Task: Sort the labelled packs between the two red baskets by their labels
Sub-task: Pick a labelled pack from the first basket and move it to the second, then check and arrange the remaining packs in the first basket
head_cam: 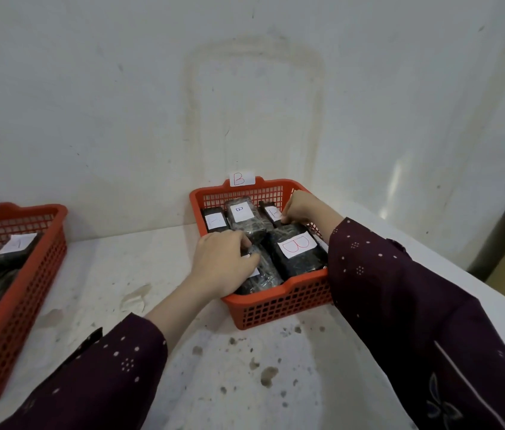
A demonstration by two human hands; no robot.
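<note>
A red basket (276, 308) with a "B" tag (241, 179) on its far rim stands against the wall and holds several dark wrapped packs with white labels. The front right pack (299, 254) shows a red "B"; a back pack (243, 217) shows a small "B". My left hand (223, 262) reaches into the basket's near left side with its fingers closed on a dark pack (262, 276). My right hand (299, 207) is at the far right corner, fingers pinching the top of a labelled pack (271, 214). A second red basket (18, 293) at the left holds more labelled packs.
The baskets stand on a stained white table (214, 367) pushed against a white wall. The table's right edge runs diagonally at the far right, with floor beyond it. Between the two baskets lies a bare strip of tabletop.
</note>
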